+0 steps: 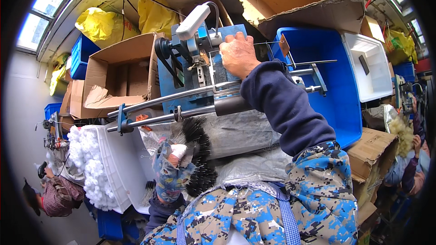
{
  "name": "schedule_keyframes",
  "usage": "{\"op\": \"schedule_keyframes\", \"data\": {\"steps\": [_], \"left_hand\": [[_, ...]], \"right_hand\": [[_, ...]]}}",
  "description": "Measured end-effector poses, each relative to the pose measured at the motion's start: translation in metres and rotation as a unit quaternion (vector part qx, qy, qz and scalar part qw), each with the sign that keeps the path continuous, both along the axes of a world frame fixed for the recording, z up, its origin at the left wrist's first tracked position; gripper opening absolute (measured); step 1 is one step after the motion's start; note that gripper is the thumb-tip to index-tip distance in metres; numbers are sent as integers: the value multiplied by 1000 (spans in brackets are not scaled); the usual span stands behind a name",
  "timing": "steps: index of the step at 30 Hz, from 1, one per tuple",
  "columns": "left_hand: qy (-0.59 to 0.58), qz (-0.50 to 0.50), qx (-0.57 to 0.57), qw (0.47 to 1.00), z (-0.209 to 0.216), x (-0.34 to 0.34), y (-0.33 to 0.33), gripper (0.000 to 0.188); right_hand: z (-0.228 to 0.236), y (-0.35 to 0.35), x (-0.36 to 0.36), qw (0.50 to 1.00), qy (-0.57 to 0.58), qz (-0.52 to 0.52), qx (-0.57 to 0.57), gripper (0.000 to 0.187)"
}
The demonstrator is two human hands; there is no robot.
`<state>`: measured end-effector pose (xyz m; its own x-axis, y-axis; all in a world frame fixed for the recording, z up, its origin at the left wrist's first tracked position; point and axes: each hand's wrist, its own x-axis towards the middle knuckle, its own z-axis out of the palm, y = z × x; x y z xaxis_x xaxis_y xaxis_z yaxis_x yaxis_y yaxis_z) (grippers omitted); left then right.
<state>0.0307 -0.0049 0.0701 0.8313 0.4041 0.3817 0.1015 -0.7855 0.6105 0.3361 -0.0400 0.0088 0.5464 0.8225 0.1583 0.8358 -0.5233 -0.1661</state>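
Note:
My right hand [238, 55] lies bent over the top of a blue bench machine [167, 77], its fingers curled down at the far edge. A thin wire [265, 43] runs from beside those fingers toward a small brown plate [284, 45]; what they grip is hidden. Lower down, my left hand [175, 158], in a worn patterned covering with a white wrap on a finger, is closed beside a fan of black bristles [198, 154]. What sits in its fingers cannot be made out. Two steel rods [170, 97] cross the machine's front.
A white crate [119, 163] of fluffy white brushes [91, 168] stands left. Cardboard boxes [120, 72] sit behind, a blue tub [338, 86] and white bin [370, 68] at right. Grey sheeting [243, 134] covers the area before me. Other people [63, 193] work at both sides.

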Motion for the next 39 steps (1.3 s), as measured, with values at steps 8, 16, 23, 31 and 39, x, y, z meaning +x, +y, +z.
{"op": "schedule_keyframes", "data": {"steps": [8, 16, 23, 31, 39], "left_hand": [[26, 17, -15, 999, -7, 1, 6, 27], [2, -5, 27, 1000, -1, 5, 0, 27], [-14, -28, 38, 999, 1, 6, 1, 23], [10, 63, -28, 998, -15, -16, 14, 24], [32, 92, -156, 983, -14, 0, 3, 24]], "right_hand": [[5, -49, -18, 999, 11, 22, 43, 48], [8, -37, -30, 995, 94, 12, 23, 62], [5, 10, -65, 992, 105, 63, 36, 64], [22, -48, -16, 995, 54, 61, -59, 48], [28, -43, 24, 990, -84, 18, -110, 19]]}}
